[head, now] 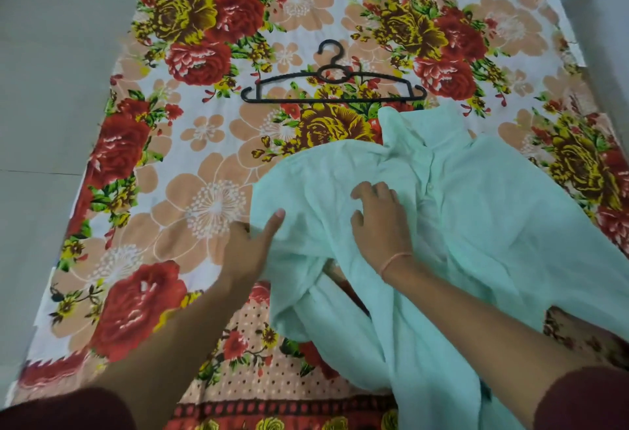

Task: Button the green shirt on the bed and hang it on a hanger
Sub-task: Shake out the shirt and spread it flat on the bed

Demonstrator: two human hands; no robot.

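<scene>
Where the left hand (250, 246) pinches, the thin green shirt (493, 225) wrinkles.

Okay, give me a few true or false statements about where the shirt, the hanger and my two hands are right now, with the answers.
1. The black hanger lies flat on the floral bedsheet, beyond the green shirt. True.
2. The shirt is already hung on the hanger. False: it lies crumpled on the bed, and nothing hangs on the hanger.
3. The left hand pinches the shirt's edge, thumb on top. True.
4. The right hand holds the hanger. False: it rests on the shirt, near the button placket.
5. A thin band circles the right wrist. True.
</scene>
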